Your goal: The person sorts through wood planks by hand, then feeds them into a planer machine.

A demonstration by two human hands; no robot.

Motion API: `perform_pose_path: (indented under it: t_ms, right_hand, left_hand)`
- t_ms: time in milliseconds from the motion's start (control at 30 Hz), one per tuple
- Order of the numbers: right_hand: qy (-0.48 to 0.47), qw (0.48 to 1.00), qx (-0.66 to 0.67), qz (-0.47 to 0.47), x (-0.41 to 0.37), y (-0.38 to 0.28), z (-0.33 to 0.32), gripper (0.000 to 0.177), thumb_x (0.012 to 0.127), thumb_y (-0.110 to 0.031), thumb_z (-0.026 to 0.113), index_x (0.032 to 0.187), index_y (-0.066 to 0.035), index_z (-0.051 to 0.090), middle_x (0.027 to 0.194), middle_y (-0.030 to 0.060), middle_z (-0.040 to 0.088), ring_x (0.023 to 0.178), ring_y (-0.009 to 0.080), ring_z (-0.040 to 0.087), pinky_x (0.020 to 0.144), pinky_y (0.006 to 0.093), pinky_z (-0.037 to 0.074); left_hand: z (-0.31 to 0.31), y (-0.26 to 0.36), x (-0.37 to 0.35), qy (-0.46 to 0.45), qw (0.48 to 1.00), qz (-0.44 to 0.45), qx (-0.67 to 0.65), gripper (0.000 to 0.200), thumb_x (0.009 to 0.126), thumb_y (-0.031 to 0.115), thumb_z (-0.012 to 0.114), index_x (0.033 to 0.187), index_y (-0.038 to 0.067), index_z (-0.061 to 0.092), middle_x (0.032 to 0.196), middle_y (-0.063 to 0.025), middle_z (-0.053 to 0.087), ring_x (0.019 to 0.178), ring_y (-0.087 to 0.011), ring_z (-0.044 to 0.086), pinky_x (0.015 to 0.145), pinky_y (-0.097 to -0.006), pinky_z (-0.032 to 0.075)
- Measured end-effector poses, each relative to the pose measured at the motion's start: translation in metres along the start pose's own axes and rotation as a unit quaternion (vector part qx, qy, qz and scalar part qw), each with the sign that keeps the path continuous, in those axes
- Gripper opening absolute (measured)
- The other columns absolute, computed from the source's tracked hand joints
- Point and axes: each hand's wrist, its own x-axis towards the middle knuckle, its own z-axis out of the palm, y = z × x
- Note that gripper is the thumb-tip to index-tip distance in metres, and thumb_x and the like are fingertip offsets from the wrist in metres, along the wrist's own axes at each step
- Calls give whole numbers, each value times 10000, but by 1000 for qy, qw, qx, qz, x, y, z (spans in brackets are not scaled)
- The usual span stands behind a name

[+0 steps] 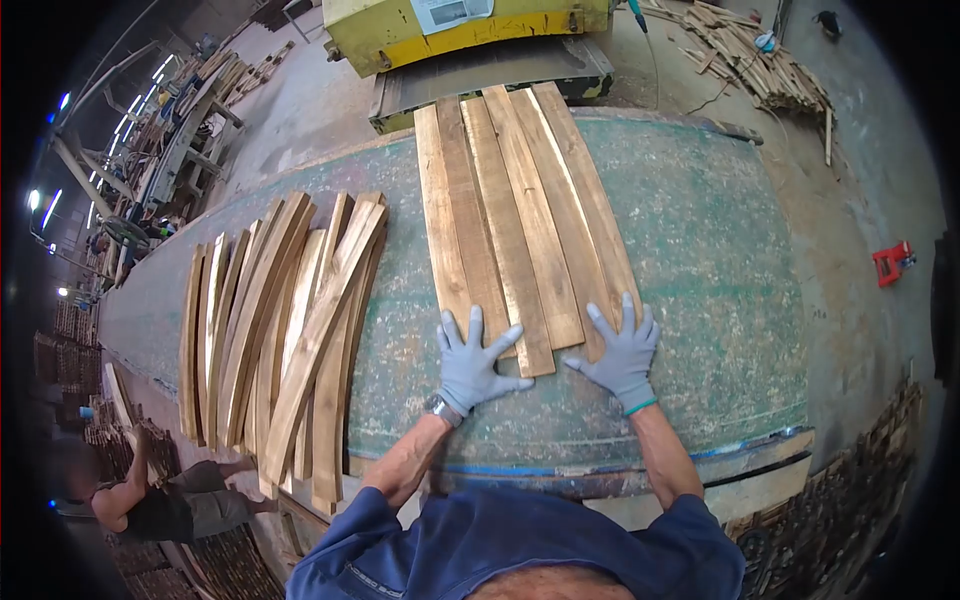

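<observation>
Several wooden slats (500,220) lie side by side on the green worktable (700,260), their near ends uneven. My left hand (471,365), in a grey glove, rests with spread fingers at the near left end of the slats. At their near right end is my right hand (620,355), also gloved, its fingers apart and touching the wood. Neither hand is wrapped round anything. One middle slat sticks out toward me between the two hands. The far ends reach the bed of a yellow machine (460,40).
Left of my hands, a loose pile of slats (270,330) lies on the table, some crossing over others. A person (160,490) stands at the lower left, holding a piece of wood. Scrap wood (750,50) and a red tool-like object (892,263) are on the floor to the right.
</observation>
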Motion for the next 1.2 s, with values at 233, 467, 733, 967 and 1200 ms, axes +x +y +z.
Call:
perform_pose_path:
  t_ms: [233,467,733,967,1200]
  right_hand:
    - [25,999,-22,-5,166,-2,65,985,506,-842,690,1339,-327,586,1425,186,409,1213,465,373,974,582,328]
    - [-35,999,-26,-24,318,12,101,949,629,-777,668,1439,-320,475,1485,196,372,1267,412,375,1069,532,299]
    - [-41,996,-77,-3,424,3,152,850,767,-728,545,1484,-294,405,1521,151,349,1300,380,358,1068,511,301]
    - [-76,995,-69,-1,482,2,176,861,796,-745,517,1512,-296,352,1559,151,284,1369,385,323,1079,526,319]
    - [-101,990,-94,0,520,-3,191,885,788,-774,512,1526,-326,319,1570,130,285,1414,385,300,1112,558,282]
  left_hand:
    - [18,-78,141,55,998,-27,-2,788,652,750,690,1354,418,551,1467,-206,408,1344,-611,232,1092,-678,192]
    - [13,-146,283,52,996,-72,12,830,645,754,692,1386,424,512,1499,-159,397,1389,-568,213,1140,-639,140]
    - [24,-216,398,46,995,-36,76,898,655,871,567,1436,446,447,1565,-140,326,1393,-488,261,1156,-546,194]
    - [36,-252,447,52,993,-16,109,880,675,888,521,1431,442,457,1529,-123,372,1343,-424,348,1089,-500,284]
    - [40,-278,477,40,994,-21,98,928,680,898,497,1474,431,386,1529,-114,357,1384,-414,314,1107,-576,250]
